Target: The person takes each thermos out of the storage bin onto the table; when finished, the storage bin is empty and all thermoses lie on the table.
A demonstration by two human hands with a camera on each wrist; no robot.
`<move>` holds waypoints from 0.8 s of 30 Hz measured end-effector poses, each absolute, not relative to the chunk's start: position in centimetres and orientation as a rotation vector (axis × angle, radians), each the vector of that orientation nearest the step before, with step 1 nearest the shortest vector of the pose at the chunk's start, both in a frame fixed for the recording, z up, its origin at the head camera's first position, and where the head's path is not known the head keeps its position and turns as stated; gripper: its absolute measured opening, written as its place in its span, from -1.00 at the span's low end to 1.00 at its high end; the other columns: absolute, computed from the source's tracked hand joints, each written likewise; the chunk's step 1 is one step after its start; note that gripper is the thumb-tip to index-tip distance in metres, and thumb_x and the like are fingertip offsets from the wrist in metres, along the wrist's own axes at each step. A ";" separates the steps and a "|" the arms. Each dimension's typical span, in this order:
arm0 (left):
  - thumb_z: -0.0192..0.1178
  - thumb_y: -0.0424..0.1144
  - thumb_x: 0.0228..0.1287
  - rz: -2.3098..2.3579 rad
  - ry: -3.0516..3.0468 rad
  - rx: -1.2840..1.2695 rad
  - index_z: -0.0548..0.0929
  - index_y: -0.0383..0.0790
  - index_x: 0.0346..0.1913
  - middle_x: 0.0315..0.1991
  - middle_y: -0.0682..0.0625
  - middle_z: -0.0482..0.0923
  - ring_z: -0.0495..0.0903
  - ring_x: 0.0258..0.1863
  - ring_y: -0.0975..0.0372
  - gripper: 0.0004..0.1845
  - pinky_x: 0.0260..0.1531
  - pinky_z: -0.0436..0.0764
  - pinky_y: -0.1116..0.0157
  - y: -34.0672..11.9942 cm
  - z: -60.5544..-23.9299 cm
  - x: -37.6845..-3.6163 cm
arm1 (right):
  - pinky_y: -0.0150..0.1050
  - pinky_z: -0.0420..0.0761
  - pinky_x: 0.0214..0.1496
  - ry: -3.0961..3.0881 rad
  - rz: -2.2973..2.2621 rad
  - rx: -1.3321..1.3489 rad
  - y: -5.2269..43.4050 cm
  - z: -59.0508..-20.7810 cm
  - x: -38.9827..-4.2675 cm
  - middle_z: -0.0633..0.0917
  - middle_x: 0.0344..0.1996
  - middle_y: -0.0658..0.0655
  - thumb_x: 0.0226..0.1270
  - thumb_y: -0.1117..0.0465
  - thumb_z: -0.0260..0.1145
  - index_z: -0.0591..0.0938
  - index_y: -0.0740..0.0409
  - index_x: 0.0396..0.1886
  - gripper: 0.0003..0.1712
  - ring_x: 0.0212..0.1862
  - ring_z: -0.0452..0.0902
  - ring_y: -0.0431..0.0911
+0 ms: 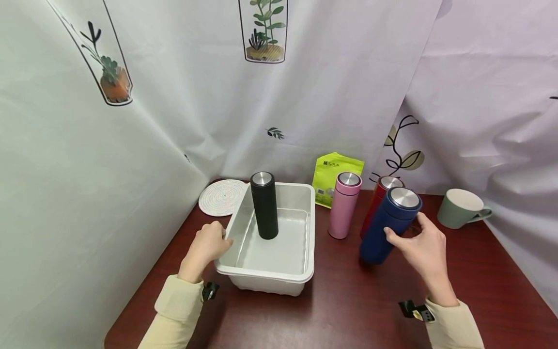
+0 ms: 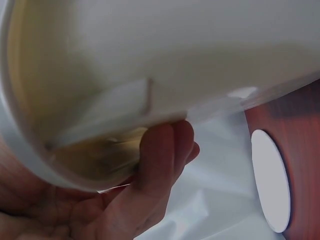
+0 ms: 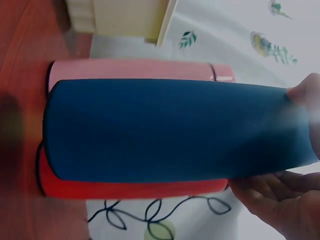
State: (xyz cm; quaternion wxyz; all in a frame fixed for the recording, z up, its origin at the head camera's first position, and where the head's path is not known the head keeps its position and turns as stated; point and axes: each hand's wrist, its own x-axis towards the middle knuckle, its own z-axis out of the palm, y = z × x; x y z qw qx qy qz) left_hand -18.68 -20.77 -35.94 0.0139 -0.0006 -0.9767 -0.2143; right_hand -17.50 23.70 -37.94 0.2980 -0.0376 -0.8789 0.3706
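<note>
On my feeds, I had the right grip (image 1: 425, 247) pinching the blue bottle (image 1: 385, 232) near its lid (image 1: 404, 198), tilted in front of the red bottle (image 1: 378, 196); I couldn't tell whether its base touched the surface (image 1: 348, 305). My left grip (image 1: 209, 245) clasped the white tub (image 1: 267, 277) at its left side, the black bottle (image 1: 264, 211) inside.

The left hand (image 1: 210, 242) grips the left side of the white plastic bin (image 1: 266, 283); a black thermos (image 1: 265, 208) stands inside. Right of the bin are a pink thermos (image 1: 344, 211), a red thermos (image 1: 375, 206), a tilted blue thermos (image 1: 388, 225) the right hand (image 1: 425, 249) holds, and, farthest, a grey-green mug (image 1: 455, 213).
</note>
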 end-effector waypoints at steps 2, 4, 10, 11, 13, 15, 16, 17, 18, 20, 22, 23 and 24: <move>0.26 -0.32 0.14 -0.668 -3.041 -0.004 0.19 -0.09 -0.76 -0.73 0.10 0.04 0.14 -0.66 0.24 -0.51 -0.65 0.20 0.32 -20.8 -35.9 -18.6 | -0.51 0.37 -0.35 -2.340 0.975 -0.124 24.2 -38.2 -17.5 0.72 -0.33 0.22 -0.05 0.10 0.58 0.61 0.17 -0.07 -0.47 -0.42 0.40 -0.44; 0.26 -0.32 0.14 -0.666 -3.043 -0.002 0.19 -0.09 -0.76 -0.73 0.10 0.04 0.14 -0.66 0.24 -0.51 -0.65 0.20 0.32 -20.8 -36.0 -18.6 | -0.50 0.36 -0.34 -2.340 0.972 -0.145 24.7 -38.5 -17.6 0.72 -0.32 0.23 -0.05 0.09 0.58 0.62 0.18 -0.06 -0.46 -0.41 0.38 -0.49; 0.26 -0.31 0.14 -0.655 -3.048 0.004 0.18 -0.09 -0.76 -0.73 0.10 0.03 0.12 -0.66 0.24 -0.51 -0.65 0.18 0.32 -20.8 -36.1 -18.5 | -0.49 0.35 -0.34 -2.344 0.948 -0.204 26.1 -39.3 -17.8 0.72 -0.31 0.25 -0.06 0.09 0.57 0.62 0.19 -0.05 -0.45 -0.42 0.36 -0.49; 0.26 -0.31 0.14 -0.656 -3.048 0.003 0.18 -0.09 -0.76 -0.73 0.11 0.03 0.11 -0.66 0.25 -0.50 -0.65 0.18 0.33 -20.8 -36.1 -18.5 | -0.49 0.35 -0.34 -2.340 0.944 -0.214 26.3 -39.3 -17.9 0.71 -0.32 0.25 -0.07 0.09 0.58 0.62 0.20 -0.06 -0.45 -0.42 0.36 -0.48; 0.27 -0.31 0.15 -0.656 -3.048 -0.001 0.18 -0.09 -0.75 -0.72 0.11 0.03 0.11 -0.66 0.25 -0.50 -0.65 0.18 0.33 -20.7 -36.1 -18.5 | -0.47 0.34 -0.35 -2.330 0.934 -0.233 26.9 -39.4 -18.1 0.71 -0.34 0.26 -0.08 0.10 0.58 0.62 0.21 -0.07 -0.45 -0.44 0.36 -0.45; 0.26 -0.31 0.15 -0.660 -3.050 -0.002 0.18 -0.09 -0.75 -0.73 0.11 0.03 0.11 -0.66 0.25 -0.50 -0.65 0.18 0.33 -20.7 -36.2 -18.6 | -0.44 0.32 -0.35 -2.327 0.919 -0.250 27.5 -39.4 -18.3 0.70 -0.35 0.27 -0.08 0.10 0.57 0.62 0.21 -0.06 -0.44 -0.44 0.33 -0.45; 0.26 -0.32 0.15 -0.662 -3.050 -0.002 0.18 -0.09 -0.75 -0.73 0.11 0.03 0.11 -0.66 0.25 -0.50 -0.65 0.18 0.33 -20.7 -36.2 -18.6 | -0.44 0.32 -0.35 -2.324 0.917 -0.255 27.8 -39.4 -18.5 0.70 -0.33 0.28 -0.08 0.10 0.57 0.62 0.22 -0.05 -0.43 -0.44 0.32 -0.48; 0.26 -0.32 0.15 -0.664 -3.050 -0.001 0.19 -0.09 -0.75 -0.72 0.11 0.04 0.12 -0.66 0.25 -0.51 -0.65 0.19 0.33 -20.7 -36.2 -18.6 | -0.44 0.32 -0.35 -2.322 0.914 -0.259 28.1 -39.3 -18.6 0.70 -0.31 0.30 -0.07 0.10 0.57 0.61 0.23 -0.03 -0.42 -0.44 0.30 -0.50; 0.26 -0.32 0.15 -0.666 -3.048 -0.001 0.19 -0.09 -0.75 -0.73 0.10 0.05 0.14 -0.66 0.25 -0.51 -0.65 0.20 0.33 -20.7 -36.2 -18.6 | -0.45 0.31 -0.34 -2.320 0.912 -0.262 28.3 -39.3 -18.8 0.70 -0.29 0.31 -0.07 0.10 0.57 0.61 0.24 -0.02 -0.41 -0.44 0.29 -0.53; 0.26 -0.33 0.15 -0.669 -3.044 0.001 0.20 -0.10 -0.75 -0.73 0.10 0.06 0.15 -0.66 0.24 -0.52 -0.65 0.21 0.32 -20.7 -36.1 -18.6 | -0.49 0.31 -0.33 -2.313 0.912 -0.267 28.8 -39.2 -19.1 0.70 -0.25 0.34 -0.06 0.10 0.56 0.60 0.25 0.02 -0.38 -0.44 0.26 -0.59; 0.26 -0.33 0.15 -0.670 -3.039 0.001 0.21 -0.10 -0.75 -0.73 0.10 0.07 0.16 -0.66 0.24 -0.53 -0.65 0.22 0.32 -20.7 -36.1 -18.7 | -0.50 0.31 -0.32 -2.305 0.916 -0.275 29.2 -39.1 -19.5 0.71 -0.22 0.35 -0.06 0.10 0.56 0.60 0.26 0.04 -0.36 -0.44 0.24 -0.63; 0.26 -0.33 0.15 -0.668 -3.037 0.000 0.21 -0.10 -0.75 -0.73 0.10 0.08 0.17 -0.66 0.23 -0.53 -0.65 0.23 0.32 -20.7 -36.1 -18.7 | -0.51 0.31 -0.31 -2.305 0.915 -0.283 29.3 -39.1 -19.6 0.71 -0.21 0.35 -0.06 0.10 0.56 0.60 0.26 0.06 -0.35 -0.44 0.24 -0.64; 0.26 -0.33 0.15 -0.667 -3.035 -0.002 0.21 -0.10 -0.75 -0.73 0.10 0.08 0.18 -0.66 0.23 -0.53 -0.65 0.24 0.32 -20.7 -36.0 -18.7 | -0.52 0.31 -0.30 -2.306 0.913 -0.292 29.5 -39.2 -19.7 0.71 -0.20 0.35 -0.05 0.10 0.56 0.59 0.25 0.07 -0.34 -0.43 0.23 -0.64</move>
